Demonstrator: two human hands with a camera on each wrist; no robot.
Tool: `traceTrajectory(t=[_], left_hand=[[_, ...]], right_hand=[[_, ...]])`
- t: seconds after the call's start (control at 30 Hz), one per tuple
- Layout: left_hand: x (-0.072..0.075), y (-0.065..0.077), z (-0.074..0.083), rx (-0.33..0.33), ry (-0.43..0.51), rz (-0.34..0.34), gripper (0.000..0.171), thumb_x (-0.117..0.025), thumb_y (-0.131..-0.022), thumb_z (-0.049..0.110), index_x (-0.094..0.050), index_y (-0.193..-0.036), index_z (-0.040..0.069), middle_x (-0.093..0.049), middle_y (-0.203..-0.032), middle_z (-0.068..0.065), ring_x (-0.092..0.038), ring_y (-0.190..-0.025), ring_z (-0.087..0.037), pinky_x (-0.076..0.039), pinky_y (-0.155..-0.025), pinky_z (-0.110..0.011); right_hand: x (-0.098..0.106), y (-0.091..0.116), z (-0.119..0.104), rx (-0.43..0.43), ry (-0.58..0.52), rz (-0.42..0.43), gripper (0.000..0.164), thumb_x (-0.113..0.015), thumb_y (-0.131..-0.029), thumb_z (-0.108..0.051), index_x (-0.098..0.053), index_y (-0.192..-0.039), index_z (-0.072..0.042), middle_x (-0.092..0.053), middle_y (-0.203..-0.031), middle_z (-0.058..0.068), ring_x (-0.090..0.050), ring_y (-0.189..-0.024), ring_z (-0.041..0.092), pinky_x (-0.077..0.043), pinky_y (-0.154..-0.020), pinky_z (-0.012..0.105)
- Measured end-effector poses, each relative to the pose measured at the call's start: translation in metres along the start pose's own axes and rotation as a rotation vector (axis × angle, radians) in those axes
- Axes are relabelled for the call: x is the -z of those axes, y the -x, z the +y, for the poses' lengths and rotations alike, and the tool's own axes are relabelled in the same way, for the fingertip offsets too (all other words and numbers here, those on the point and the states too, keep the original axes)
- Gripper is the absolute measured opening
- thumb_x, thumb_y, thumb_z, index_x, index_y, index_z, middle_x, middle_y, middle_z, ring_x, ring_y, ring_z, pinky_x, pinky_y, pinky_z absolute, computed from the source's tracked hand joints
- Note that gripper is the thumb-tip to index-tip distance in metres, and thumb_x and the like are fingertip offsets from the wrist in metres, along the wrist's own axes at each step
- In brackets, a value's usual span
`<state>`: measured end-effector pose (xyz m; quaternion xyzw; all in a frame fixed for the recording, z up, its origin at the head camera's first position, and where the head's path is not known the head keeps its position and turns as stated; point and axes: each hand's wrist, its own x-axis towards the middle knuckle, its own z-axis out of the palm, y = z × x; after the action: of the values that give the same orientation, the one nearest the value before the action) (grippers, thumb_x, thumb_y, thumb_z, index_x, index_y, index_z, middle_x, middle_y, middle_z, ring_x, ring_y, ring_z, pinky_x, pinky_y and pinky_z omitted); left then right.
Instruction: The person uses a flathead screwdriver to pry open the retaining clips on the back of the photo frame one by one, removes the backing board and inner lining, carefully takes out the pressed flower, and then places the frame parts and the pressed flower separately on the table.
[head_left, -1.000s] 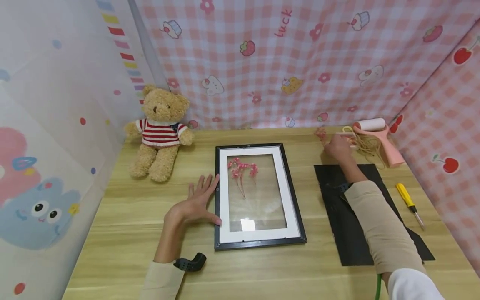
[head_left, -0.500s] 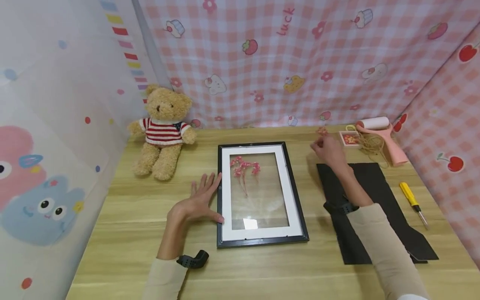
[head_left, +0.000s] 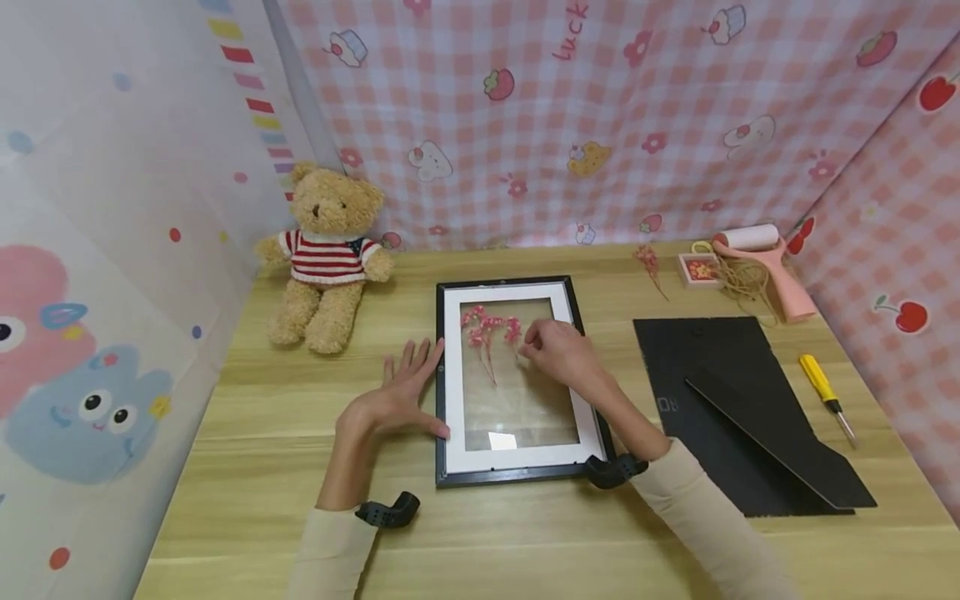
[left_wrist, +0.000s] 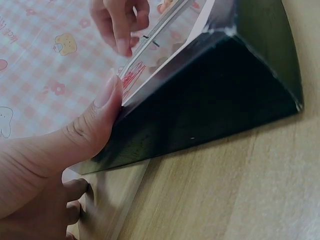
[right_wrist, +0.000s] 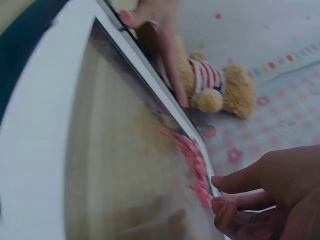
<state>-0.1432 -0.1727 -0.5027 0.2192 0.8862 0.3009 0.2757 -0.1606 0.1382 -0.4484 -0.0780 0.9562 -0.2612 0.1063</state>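
Observation:
A black photo frame (head_left: 510, 477) with a white mat (head_left: 453, 392) lies face up on the wooden table. Pink dried flower sprigs (head_left: 483, 327) lie in its upper part, over the glass (head_left: 517, 408). My left hand (head_left: 393, 408) rests against the frame's left side, fingers spread; in the left wrist view its thumb (left_wrist: 102, 107) presses the edge. Above the glass, my right hand (head_left: 562, 354) has curled fingers close to the rightmost sprig. In the right wrist view, thumb and forefinger almost meet beside the pink flowers (right_wrist: 197, 170); whether they pinch a stem is unclear.
A black backing board (head_left: 720, 358) with its stand lies right, beside a yellow screwdriver (head_left: 821, 383). Behind it are another pink sprig (head_left: 651, 268), a small box (head_left: 699, 271), twine (head_left: 744, 283) and a pink-handled roller (head_left: 783, 287). A teddy bear (head_left: 326, 258) sits back left.
My right hand has swung left from beside the small box to over the frame's glass, uncovering the box, loose sprig and backing board. The left hand stays at the frame's left edge.

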Motion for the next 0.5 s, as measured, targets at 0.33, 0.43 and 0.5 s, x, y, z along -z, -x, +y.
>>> traceTrajectory(t=[0.33,0.43,0.5], left_hand=[[-0.002,-0.004,-0.006,-0.012,0.002,0.002,0.150,-0.095,-0.079,0.055,0.014,-0.176,0.025,0.023,-0.182,-0.012,0.030,-0.166,-0.035,0.024,-0.129,-0.065],[-0.003,-0.007,-0.009,-0.008,-0.001,-0.002,0.150,-0.096,-0.078,0.055,0.014,-0.176,0.025,0.023,-0.182,-0.011,0.031,-0.166,-0.034,0.024,-0.129,-0.064],[-0.003,-0.008,-0.011,-0.003,-0.002,-0.002,0.151,-0.096,-0.078,0.055,0.014,-0.176,0.026,0.023,-0.182,-0.010,0.031,-0.166,-0.033,0.025,-0.130,-0.064]], right_hand=[[-0.021,-0.005,-0.014,-0.009,0.078,0.063,0.009,-0.066,-0.094,0.001,-0.070,-0.090,-0.007,-0.070,-0.090,0.007,-0.058,-0.072,0.019,-0.046,-0.059,0.032],[-0.020,-0.007,-0.013,-0.016,0.058,0.061,0.011,-0.065,-0.092,0.003,-0.070,-0.089,-0.006,-0.070,-0.089,0.007,-0.058,-0.071,0.020,-0.046,-0.058,0.032],[-0.024,-0.013,-0.008,-0.015,0.050,0.055,0.012,-0.065,-0.090,0.004,-0.069,-0.086,-0.007,-0.068,-0.087,0.006,-0.058,-0.070,0.020,-0.047,-0.057,0.032]])
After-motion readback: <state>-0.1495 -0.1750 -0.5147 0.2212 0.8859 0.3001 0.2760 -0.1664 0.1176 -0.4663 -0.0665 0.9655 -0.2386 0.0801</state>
